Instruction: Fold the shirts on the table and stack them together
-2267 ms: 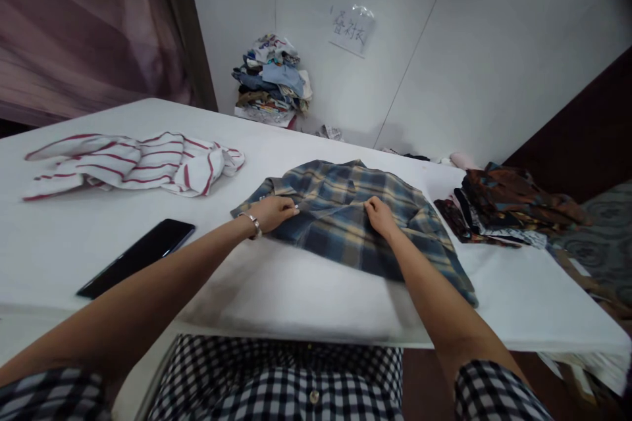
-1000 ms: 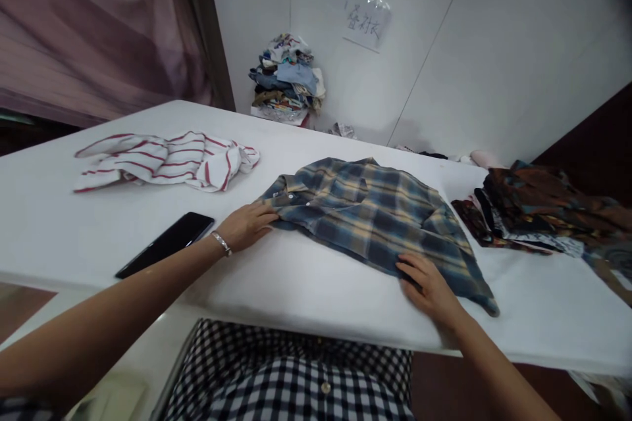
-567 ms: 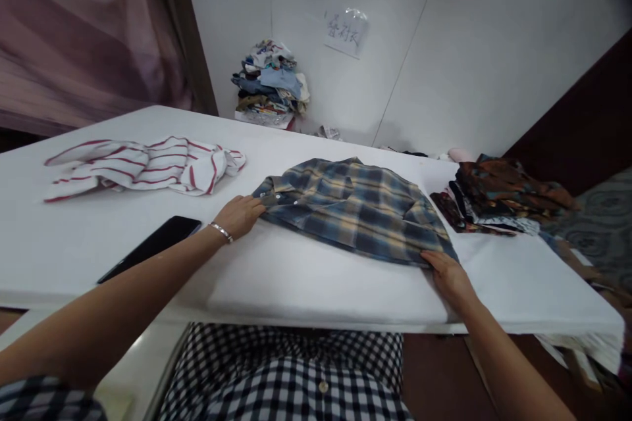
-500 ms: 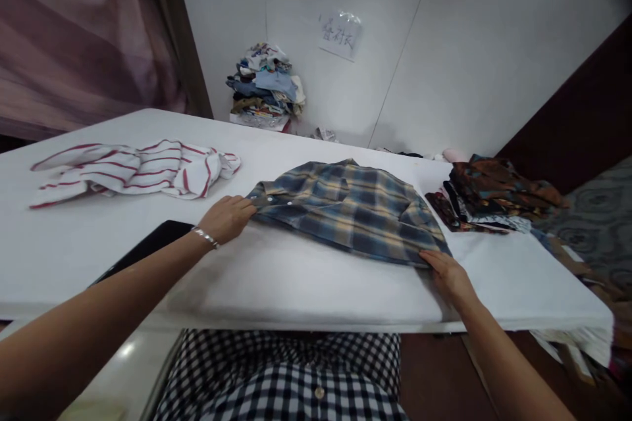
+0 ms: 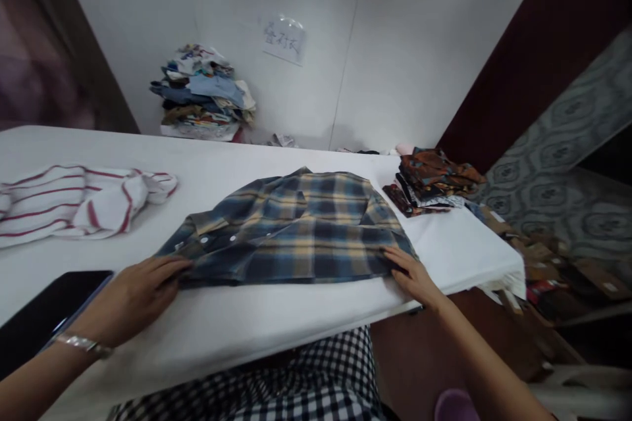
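A blue, tan and yellow plaid shirt lies spread on the white-covered table, its lower edge towards me. White buttons show near its left end. My left hand, with a silver bracelet at the wrist, is closed on the shirt's near left corner; the fingertips partly cover the cloth. On the near right corner rests my right hand, its fingers stretched out and a little apart over the fabric.
A white shirt with red stripes lies crumpled at left. Beside my left forearm is a dark flat device. Folded dark patterned clothes are stacked at the table's right end. A tall clothes pile stands by the wall, below a handwritten sign.
My view has swung to the right and come closer to the table. The plaid shirt's left end is drawn out further left with my left hand, and my right hand stays at its right corner.
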A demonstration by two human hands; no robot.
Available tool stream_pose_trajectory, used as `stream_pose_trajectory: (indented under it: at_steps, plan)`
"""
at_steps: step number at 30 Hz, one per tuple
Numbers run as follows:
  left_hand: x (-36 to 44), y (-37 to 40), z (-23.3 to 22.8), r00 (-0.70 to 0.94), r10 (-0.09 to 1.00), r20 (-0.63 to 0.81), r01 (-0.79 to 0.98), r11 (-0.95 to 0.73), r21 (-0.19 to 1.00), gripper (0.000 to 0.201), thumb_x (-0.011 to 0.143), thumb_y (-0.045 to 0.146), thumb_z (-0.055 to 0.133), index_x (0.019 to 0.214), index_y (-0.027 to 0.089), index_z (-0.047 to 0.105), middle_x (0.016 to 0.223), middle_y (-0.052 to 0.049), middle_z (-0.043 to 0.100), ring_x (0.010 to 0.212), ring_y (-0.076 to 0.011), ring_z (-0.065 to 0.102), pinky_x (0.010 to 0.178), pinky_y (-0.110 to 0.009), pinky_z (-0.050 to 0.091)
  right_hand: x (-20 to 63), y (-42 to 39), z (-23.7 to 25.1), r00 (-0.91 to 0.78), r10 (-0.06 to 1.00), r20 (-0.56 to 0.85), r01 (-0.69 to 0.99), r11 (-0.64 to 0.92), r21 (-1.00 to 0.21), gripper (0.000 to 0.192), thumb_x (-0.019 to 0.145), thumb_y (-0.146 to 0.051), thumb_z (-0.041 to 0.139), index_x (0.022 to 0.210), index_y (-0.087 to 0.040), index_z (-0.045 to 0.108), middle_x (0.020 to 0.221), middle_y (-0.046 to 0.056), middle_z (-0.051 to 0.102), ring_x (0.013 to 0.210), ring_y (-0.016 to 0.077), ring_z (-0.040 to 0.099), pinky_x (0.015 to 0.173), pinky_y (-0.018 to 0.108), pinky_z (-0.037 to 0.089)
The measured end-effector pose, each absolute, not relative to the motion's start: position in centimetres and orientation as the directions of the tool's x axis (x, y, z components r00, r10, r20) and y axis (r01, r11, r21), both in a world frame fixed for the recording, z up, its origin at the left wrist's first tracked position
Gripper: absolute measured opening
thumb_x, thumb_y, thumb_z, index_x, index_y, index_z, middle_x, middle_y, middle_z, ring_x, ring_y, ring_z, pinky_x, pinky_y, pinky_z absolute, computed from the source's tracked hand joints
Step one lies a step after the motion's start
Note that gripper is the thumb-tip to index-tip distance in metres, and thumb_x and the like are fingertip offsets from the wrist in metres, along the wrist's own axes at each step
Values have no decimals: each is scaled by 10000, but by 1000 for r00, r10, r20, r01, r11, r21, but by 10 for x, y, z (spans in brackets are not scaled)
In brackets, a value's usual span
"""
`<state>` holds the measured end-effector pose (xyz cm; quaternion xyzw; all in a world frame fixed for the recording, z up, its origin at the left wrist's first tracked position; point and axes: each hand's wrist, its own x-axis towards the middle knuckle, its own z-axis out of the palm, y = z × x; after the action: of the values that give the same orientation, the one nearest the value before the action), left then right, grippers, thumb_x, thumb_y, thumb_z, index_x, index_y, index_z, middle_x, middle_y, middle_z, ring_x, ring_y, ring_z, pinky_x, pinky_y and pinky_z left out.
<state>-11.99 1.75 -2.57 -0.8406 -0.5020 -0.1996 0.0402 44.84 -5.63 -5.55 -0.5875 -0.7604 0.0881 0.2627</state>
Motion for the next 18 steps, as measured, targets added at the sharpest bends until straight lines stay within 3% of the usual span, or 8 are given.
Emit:
stream_pose_trajectory:
  at_steps: [4,8,12,15,18]
  plan:
    - [-69,29,-19,481,777,405,797,-581,167,391,825,484,400,1110,338,622,1215,-9,642,1138,-247,573,1011,-416,442,421,-34,-30,-157,932,327,863,290,-414,443,909,-390,456,1311,-226,544,1441,93,445,1392,239,306,1122,496,284]
    - [-28,53,-40,572,759,310,776,-623,95,528,840,539,399,1243,257,590,1402,-76,492,1313,-291,419,1092,-498,334,411,-8,-35,-138,977,165,936,183,-301,539,921,-478,420,1395,-224,437,1521,99,301,1431,257,192,1135,525,189]
    - [-32,72,-76,547,813,202,820,-568,66,590,839,524,397,1340,233,511,1428,-101,443,1332,-313,383,1066,-555,335,426,-3,-57,-57,998,35,965,65,-254,567,923,-514,390,1413,-227,407,1525,110,286,1426,268,205,1130,533,167]
    - [-42,76,-90,550,813,192,822,-568,50,600,841,502,391,1381,249,458,1453,-70,400,1354,-291,346,1090,-539,311,437,0,-63,-54,995,90,940,81,-332,534,924,-491,397,1387,-229,448,1506,103,335,1414,262,247,1127,518,201]
    - [-45,75,-91,533,818,217,832,-554,44,599,838,494,383,1409,313,399,1456,-22,384,1348,-277,352,1100,-526,311,445,21,-53,25,977,214,907,68,-415,458,928,-400,405,1318,-193,529,1427,114,462,1352,235,378,1101,443,308]
